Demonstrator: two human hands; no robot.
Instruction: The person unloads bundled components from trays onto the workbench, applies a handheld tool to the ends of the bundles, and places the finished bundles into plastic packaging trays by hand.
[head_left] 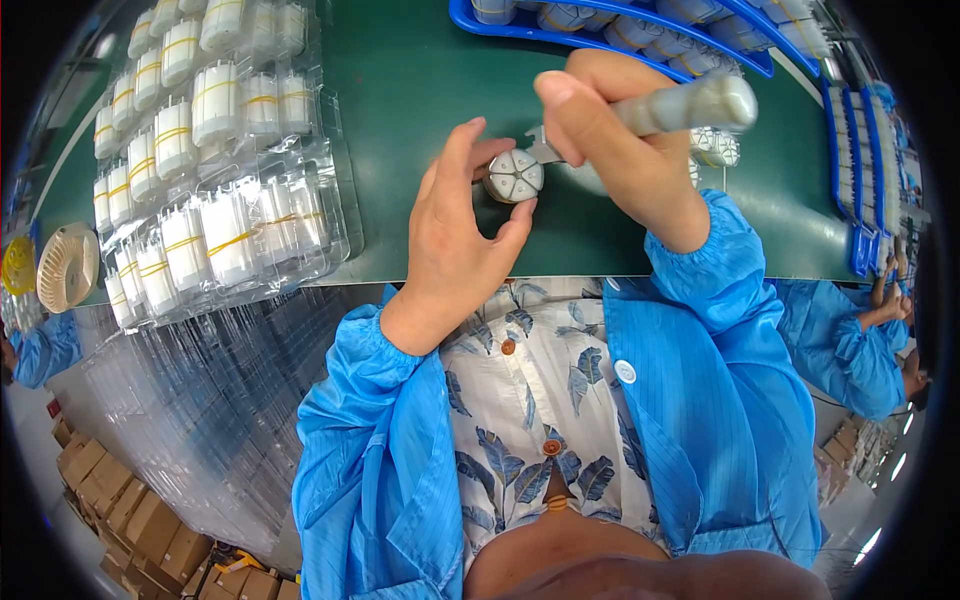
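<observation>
My left hand [455, 235] pinches a small round white part [514, 176], thumb under its lower right edge and fingers curled behind its left side, holding it just above the green table [400, 90]. My right hand [620, 150] is closed tight around the grey handle of a hand tool [680, 105], whose metal tip meets the part's upper right edge.

What worries me most is the tip skating off the part's rounded face: it sits right beside my left fingertips [470, 135], so a slip under pressure would drive it into them. My pinch is also light, only thumb and fingers at the rim, so a hard push could twist the part out and drop it onto the table. I can't quite tell whether the tip is seated in one of the grooves dividing the face into segments or only resting on the rim; the view is too small there.

Clear trays of white banded pieces [200, 180] lie well apart to my left, and a blue tray [600, 35] of similar parts sits beyond my right hand, near the table's far edge.
</observation>
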